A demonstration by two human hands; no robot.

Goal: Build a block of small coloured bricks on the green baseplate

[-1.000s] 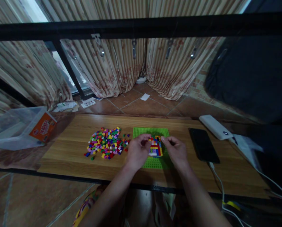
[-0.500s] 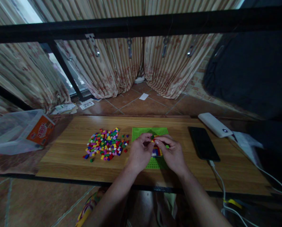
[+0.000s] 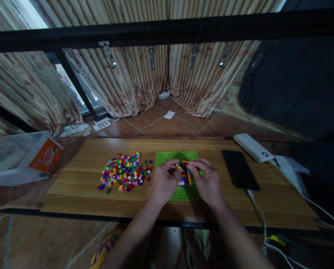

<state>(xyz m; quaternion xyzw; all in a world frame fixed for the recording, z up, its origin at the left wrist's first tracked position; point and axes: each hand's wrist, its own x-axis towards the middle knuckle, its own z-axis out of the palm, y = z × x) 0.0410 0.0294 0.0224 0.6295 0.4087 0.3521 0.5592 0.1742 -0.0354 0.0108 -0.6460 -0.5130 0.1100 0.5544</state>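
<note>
On the green baseplate [image 3: 180,194] at the middle of the wooden surface [image 3: 80,186], both hands drawn in closer than a second ago: apart at either side of the little stack of bricks [image 3: 185,176] then, now meeting over its far end. Judging from that, mid-way through pressing or seating a brick on top of the stack, not fetching a new one.

Left hand [image 3: 164,182] curled, thumb and forefinger pinched together at the stack's far left corner; whether gripping a loose brick or only touching the stack, cannot tell. Right hand [image 3: 207,182] likewise curled, fingertips [image 3: 189,167] down on the top of the stack, covering its right side; anything between them too small to make out.

Well to the left, untouched: loose pile of coloured bricks [image 3: 123,173]. To the right, clear of the hands: black phone [image 3: 240,174] with its cable, and a white power bank [image 3: 253,148] beyond.
</note>
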